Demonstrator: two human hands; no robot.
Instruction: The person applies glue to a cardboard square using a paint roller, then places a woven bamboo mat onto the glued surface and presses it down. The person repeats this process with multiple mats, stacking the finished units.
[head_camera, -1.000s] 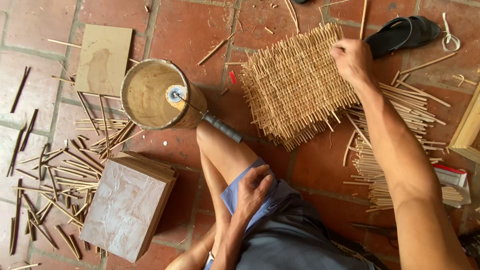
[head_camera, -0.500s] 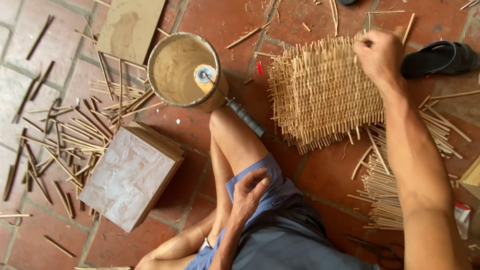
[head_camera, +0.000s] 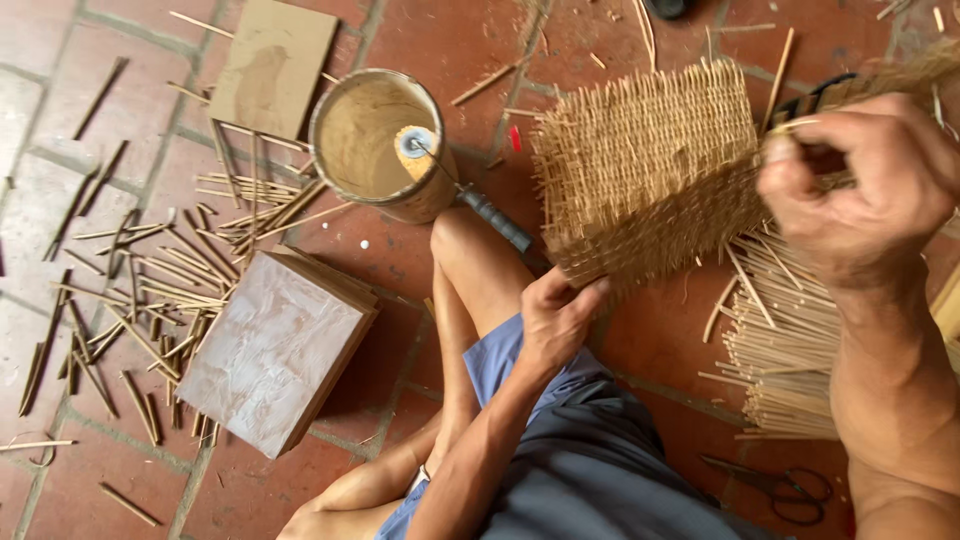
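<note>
The woven mat panel (head_camera: 650, 170) has been lifted off the floor since a moment ago, and the left hand (head_camera: 556, 318), which rested on the thigh, now grips its lower edge. The right hand (head_camera: 862, 190) is closed on the panel's right edge, pinching a thin bamboo strip (head_camera: 790, 126) between thumb and forefinger. Below that grip lies a bundle of bamboo sticks (head_camera: 785, 350); left of the left hand stands a round tin (head_camera: 372, 140) of glue, then a wooden block (head_camera: 270, 350), and scissors (head_camera: 775, 485) lowest down

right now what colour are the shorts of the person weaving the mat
Blue shorts, seen best in the head view, just below the left hand gripping the woven mat.
</note>
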